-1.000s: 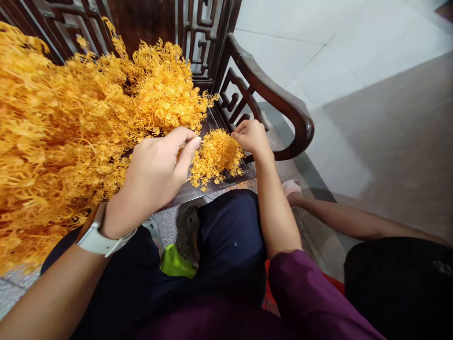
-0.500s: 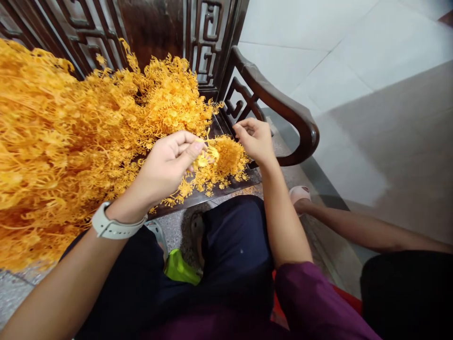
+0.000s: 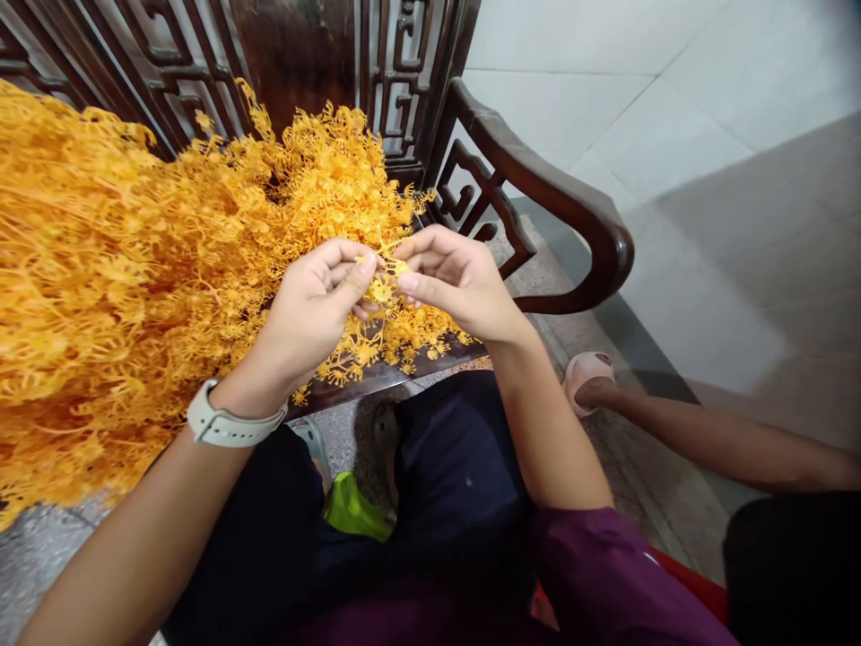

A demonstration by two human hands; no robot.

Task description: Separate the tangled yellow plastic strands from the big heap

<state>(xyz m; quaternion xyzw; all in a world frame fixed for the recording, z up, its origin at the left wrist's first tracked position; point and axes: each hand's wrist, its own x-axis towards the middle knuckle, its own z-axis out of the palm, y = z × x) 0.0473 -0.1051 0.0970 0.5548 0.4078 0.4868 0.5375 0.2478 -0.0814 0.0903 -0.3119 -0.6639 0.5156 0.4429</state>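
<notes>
My left hand (image 3: 309,314) and my right hand (image 3: 457,283) meet above the bench, with a small orange sprig (image 3: 383,280) pinched between their fingertips. Its fine branches hide part of a smaller orange pile (image 3: 421,336) directly below. A huge mass of dried, finely branching orange sprigs (image 3: 134,269) lies to the left, touching the outer side of my left hand. A white watch (image 3: 229,426) circles my left wrist.
The dark carved wooden bench has a seat (image 3: 383,377), lattice back (image 3: 404,81) and curved armrest (image 3: 558,193). Beyond it lies pale floor tile (image 3: 592,117). At right, another person's bare leg (image 3: 719,440) ends in a pink slipper (image 3: 585,377).
My right hand has moved left from the small pile and now meets my left hand at the sprig. The view has shifted slightly, moving the bench and the other person's leg right.
</notes>
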